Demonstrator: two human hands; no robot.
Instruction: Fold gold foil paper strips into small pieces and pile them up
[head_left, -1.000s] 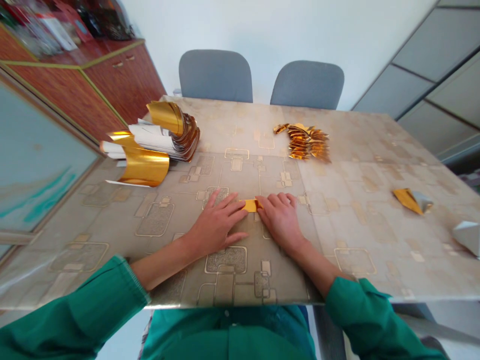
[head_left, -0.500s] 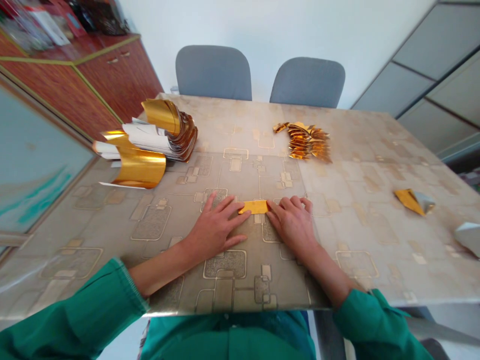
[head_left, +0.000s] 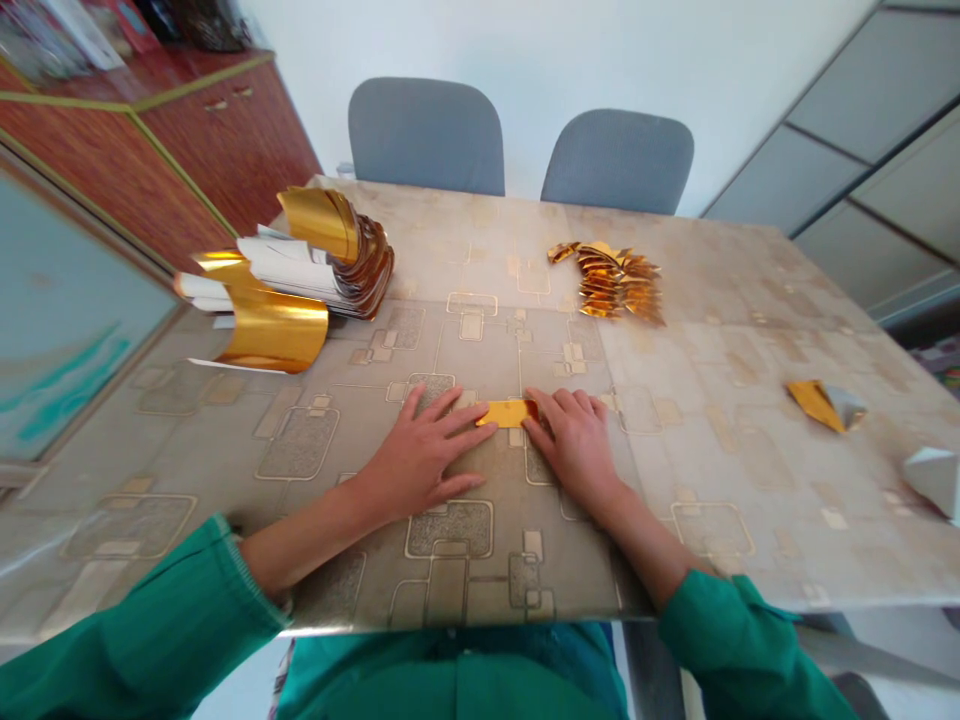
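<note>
A small strip of folded gold paper (head_left: 508,414) lies flat on the table between my two hands. My left hand (head_left: 429,450) is open, its fingers spread flat, with two fingertips on the strip's left end. At the right end, the thumb and forefinger of my right hand (head_left: 574,440) pinch the paper, the other fingers curled close together. A darker, reddish-gold patch shows at that end beside the fingers. Part of each end is hidden under my fingertips.
The patterned tablecloth (head_left: 465,340) covers the table. Stacked gold sheets with white backs (head_left: 289,265) stand at the far left. A cluster of folded gold pieces (head_left: 619,280) sits at the back. Two gold-and-silver papers lie right, one a folded piece (head_left: 825,402). Grey chairs (head_left: 427,135) stand behind.
My right hand has shifted slightly left and its fingers have drawn in at the strip's right end. The left hand has barely moved. The view has tilted a little.
</note>
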